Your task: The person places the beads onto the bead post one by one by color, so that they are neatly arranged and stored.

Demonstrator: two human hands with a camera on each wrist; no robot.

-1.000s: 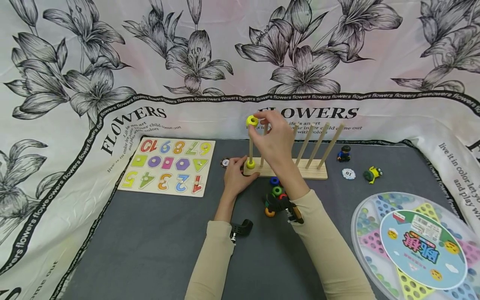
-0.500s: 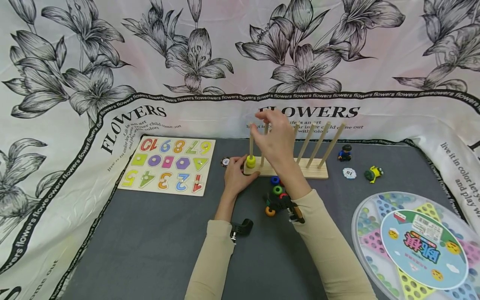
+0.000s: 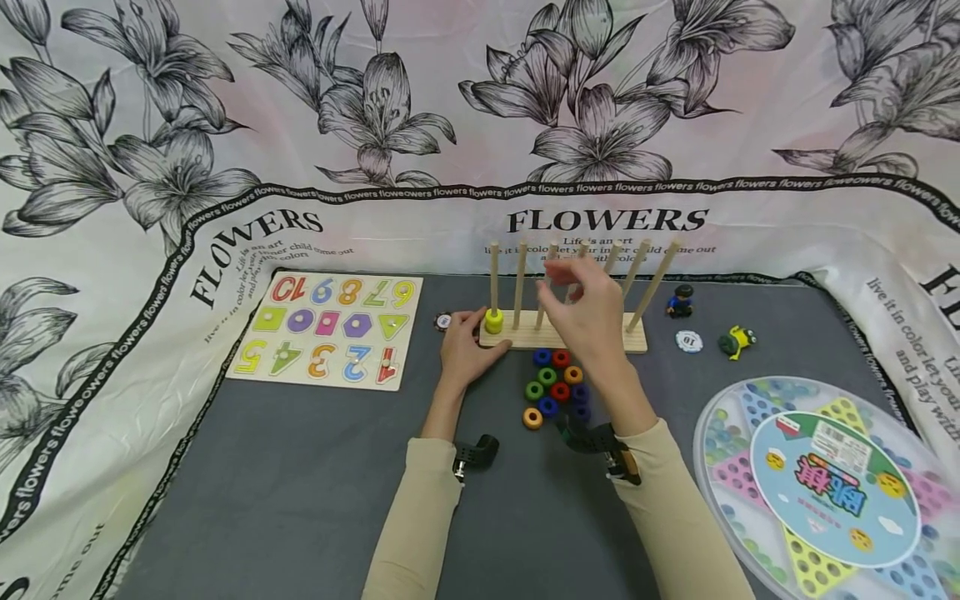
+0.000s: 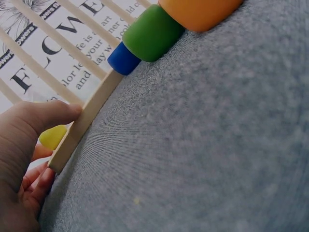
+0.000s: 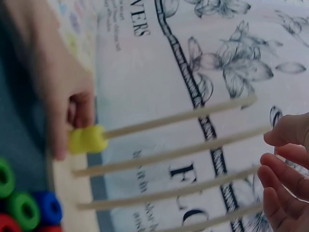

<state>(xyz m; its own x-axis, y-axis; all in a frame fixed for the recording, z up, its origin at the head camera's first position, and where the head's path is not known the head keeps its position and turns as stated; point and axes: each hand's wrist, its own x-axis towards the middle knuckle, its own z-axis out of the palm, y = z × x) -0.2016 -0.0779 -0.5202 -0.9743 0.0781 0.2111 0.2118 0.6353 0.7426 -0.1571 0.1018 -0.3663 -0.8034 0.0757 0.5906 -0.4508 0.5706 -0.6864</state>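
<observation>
My left hand grips the left end of a wooden peg board. In the left wrist view, its thumb presses the front edge and its fingers reach round the end. Yellow beads are stacked low on the leftmost upright peg. My right hand hovers in front of the middle pegs, fingers bent loosely and thumb apart, holding nothing. Before the board lie loose beads, among them a blue bead, a red bead, a green bead and an orange bead.
A number and shape puzzle board lies at the left, with a round chip beside my left hand. To the right are a small figure, a white chip, a toy frog and a round game box.
The right hand let go of a yellow bead at the leftmost peg, and it dropped onto the one below. That hand then moved right and down. The left hand kept its grip.
</observation>
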